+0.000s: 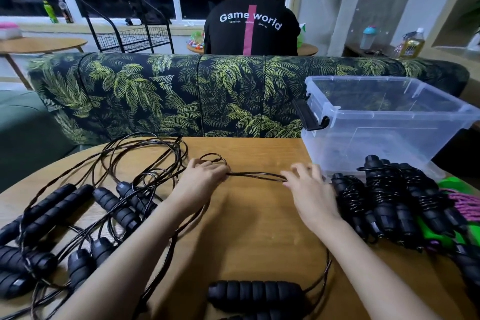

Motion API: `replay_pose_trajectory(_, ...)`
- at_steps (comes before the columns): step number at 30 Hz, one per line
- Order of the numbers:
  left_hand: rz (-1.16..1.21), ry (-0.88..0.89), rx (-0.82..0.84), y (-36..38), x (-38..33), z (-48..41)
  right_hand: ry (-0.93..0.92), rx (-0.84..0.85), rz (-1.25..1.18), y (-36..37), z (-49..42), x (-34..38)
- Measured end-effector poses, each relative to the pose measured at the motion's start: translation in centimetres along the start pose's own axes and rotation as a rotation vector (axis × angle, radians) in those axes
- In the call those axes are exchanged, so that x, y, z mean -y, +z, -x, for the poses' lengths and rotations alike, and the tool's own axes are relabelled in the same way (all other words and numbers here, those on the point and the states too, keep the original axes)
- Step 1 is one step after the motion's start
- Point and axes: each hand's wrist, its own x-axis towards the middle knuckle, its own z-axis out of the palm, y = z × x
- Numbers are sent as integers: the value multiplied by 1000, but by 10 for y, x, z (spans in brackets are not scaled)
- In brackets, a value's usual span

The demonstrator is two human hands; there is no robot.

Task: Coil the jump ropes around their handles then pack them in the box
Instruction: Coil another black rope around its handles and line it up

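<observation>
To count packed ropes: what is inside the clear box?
No rope shows inside the clear box; the sofa pattern shows through its walls. The hazy front wall blurs its floor. Coiled ropes lie beside it.

I'm counting one clear box (389, 122), at least three coiled black bundles (384, 197) beside it, at least nine loose handles (59, 212) left of it.

Loose ropes (59, 205) left on the table (254, 228), coiled ropes (384, 202) right, box (363, 143) behind those, sofa (155, 91) beyond.
</observation>
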Motion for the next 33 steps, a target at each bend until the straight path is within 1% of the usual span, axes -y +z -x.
replay_pose_trajectory(1, -44, 24, -5, 2, -5, -1, -46, -43, 12, 0, -4, 9)
replay_pose_trajectory(2, -86, 41, -8, 3, -11, -3, -103, -47, 18, -1, -8, 19)
replay_pose_trajectory(4, -136, 86, -69, 2, -26, -7, -230, -70, 41, -4, -17, 39)
replay_pose_trajectory(6, -144, 103, -117, 0, -36, -9, -286, -141, 12, 0, -22, 50)
replay_pose_trajectory(8, -118, 97, -125, 1, -33, -8, -308, -220, -81, 1, -22, 47)
replay_pose_trajectory(10, -56, 53, -110, 3, -17, -2, -282, -275, -136, -4, -19, 32)
replay_pose_trajectory(13, -34, -33, -58, -1, 6, 7, -229, -315, -102, -7, -10, 9)
replay_pose_trajectory(15, -71, -40, -31, -3, 10, 6, -171, -266, -29, -4, -4, 6)
replay_pose_trajectory(18, -172, -4, -63, 1, -2, -2, -52, -145, -17, 6, -4, 13)
replay_pose_trajectory(20, -191, 49, -79, 4, -17, -7, -98, -94, 27, 5, -9, 27)
replay_pose_trajectory(21, -194, 73, -96, 4, -25, -9, -150, -110, 55, 6, -13, 34)
replay_pose_trajectory(22, -200, 85, -108, 3, -31, -11, -194, -73, 58, 4, -15, 43)
replay_pose_trajectory(23, -195, 77, -107, 2, -36, -13, -204, -83, 45, 5, -17, 49)
replay_pose_trajectory(26, -201, 80, -94, -2, -31, -12, -186, -168, -30, -1, -20, 53)
replay_pose_trajectory(27, -163, 66, -79, -3, -24, -9, -173, -208, -72, -1, -19, 49)
replay_pose_trajectory(29, -93, -24, -58, -7, 0, -2, -125, -286, -95, -4, -18, 39)
replay_pose_trajectory(31, -111, -104, -35, -10, 22, 3, -101, -261, -53, -2, -16, 27)
replay_pose_trajectory(33, -179, -101, -45, -12, 32, 5, -65, -155, -30, 7, -15, 21)
